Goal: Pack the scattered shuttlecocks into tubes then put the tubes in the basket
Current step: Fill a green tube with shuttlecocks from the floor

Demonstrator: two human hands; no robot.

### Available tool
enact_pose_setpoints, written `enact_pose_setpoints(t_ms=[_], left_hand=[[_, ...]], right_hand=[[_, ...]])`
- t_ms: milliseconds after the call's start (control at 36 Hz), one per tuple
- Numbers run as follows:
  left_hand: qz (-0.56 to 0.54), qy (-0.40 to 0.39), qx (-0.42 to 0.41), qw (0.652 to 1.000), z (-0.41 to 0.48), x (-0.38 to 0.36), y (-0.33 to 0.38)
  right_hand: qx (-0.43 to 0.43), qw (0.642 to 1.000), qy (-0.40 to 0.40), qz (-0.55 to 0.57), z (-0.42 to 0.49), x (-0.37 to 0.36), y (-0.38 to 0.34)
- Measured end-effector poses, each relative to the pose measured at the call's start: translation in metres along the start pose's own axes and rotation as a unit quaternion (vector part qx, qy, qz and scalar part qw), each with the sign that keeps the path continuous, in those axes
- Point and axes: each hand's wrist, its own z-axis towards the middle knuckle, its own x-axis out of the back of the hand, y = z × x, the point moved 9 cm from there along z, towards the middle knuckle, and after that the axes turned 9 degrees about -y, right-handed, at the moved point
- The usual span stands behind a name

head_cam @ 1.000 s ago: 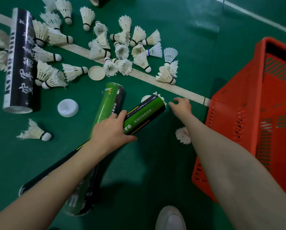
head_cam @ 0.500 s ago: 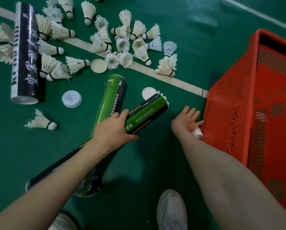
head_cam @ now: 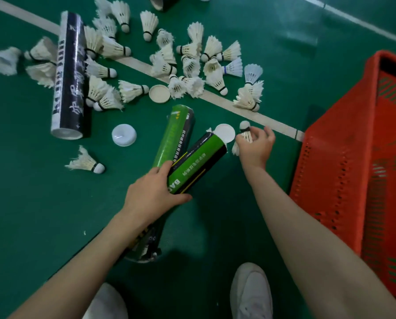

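Green and black, the tube (head_cam: 199, 166) sits clamped in the fingers of my left hand (head_cam: 151, 194), its far end just left of the fingers of my right hand (head_cam: 255, 153), which pinch one shuttlecock (head_cam: 245, 131). Beyond them lie scattered shuttlecocks (head_cam: 216, 78); right of them, the red basket (head_cam: 330, 169).

Floor: green court floor (head_cam: 31, 203) — it lies under both hands.
Court line: off-white strip (head_cam: 277, 125), running slantwise just beyond the right hand (head_cam: 255, 150).
Shoes: white right shoe (head_cam: 252, 293) and white left shoe (head_cam: 109, 305) — both nearer than the left hand (head_cam: 151, 196).
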Motion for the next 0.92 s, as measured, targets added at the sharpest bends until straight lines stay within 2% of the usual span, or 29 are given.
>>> enact_pose_setpoints(t_ms=[83, 139, 222, 361, 472, 528, 611, 694, 806, 861, 917], left_hand=[[-0.026, 0.018, 0.018, 0.999, -0.006, 0.010, -0.016], [-0.043, 0.028, 0.025, 0.998, -0.010, 0.017, -0.025], [-0.049, 0.044, 0.031, 0.997, -0.016, 0.026, -0.037], [0.007, 0.077, 0.052, 0.996, -0.025, 0.038, -0.053], [0.040, 0.087, 0.045, 0.994, -0.029, 0.044, -0.066], [0.042, 0.084, 0.033, 0.995, -0.030, 0.045, -0.071], [0.042, 0.075, 0.009, 0.996, -0.032, 0.042, -0.077], [0.044, 0.070, -0.021, 0.996, -0.034, 0.036, -0.078], [0.019, 0.072, -0.029, 0.997, -0.036, 0.032, -0.082], [0.009, 0.076, -0.040, 0.996, -0.037, 0.032, -0.083], [0.020, 0.075, -0.060, 0.995, -0.038, 0.031, -0.081]], right_hand=[[0.006, 0.990, -0.015, 0.143, 0.000, -0.009, -0.014], [0.006, 0.973, -0.062, 0.223, -0.004, -0.020, -0.023], [0.014, 0.952, -0.149, 0.268, -0.013, -0.039, -0.030], [0.003, 0.948, -0.243, 0.206, -0.024, -0.058, -0.039], [0.047, 0.937, -0.344, 0.023, -0.036, -0.070, -0.055], [0.056, 0.927, -0.367, -0.060, -0.039, -0.073, -0.059], [0.067, 0.916, -0.381, -0.107, -0.041, -0.081, -0.064], [0.079, 0.913, -0.392, -0.075, -0.047, -0.094, -0.070], [0.062, 0.912, -0.402, 0.052, -0.054, -0.108, -0.070], [0.042, 0.894, -0.436, 0.100, -0.059, -0.116, -0.070], [0.036, 0.868, -0.484, 0.101, -0.067, -0.126, -0.073]])
